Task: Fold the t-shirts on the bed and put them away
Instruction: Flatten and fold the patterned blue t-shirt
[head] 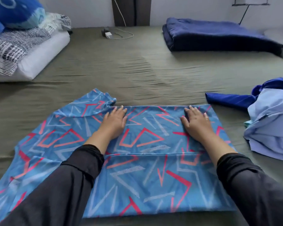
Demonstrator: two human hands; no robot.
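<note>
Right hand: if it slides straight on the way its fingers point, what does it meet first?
The right hand lies flat on the patterned t-shirt, fingers at the far folded edge. Past that is bare olive bedsheet; the folded navy blanket comes much farther on, though depth is unclear.

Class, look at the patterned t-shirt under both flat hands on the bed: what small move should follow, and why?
Probably fold the left part in. Both the left hand and right hand press flat on the patterned t-shirt, whose right part already looks squared, while its left part, collar included, still spreads unfolded across the bed.
</note>
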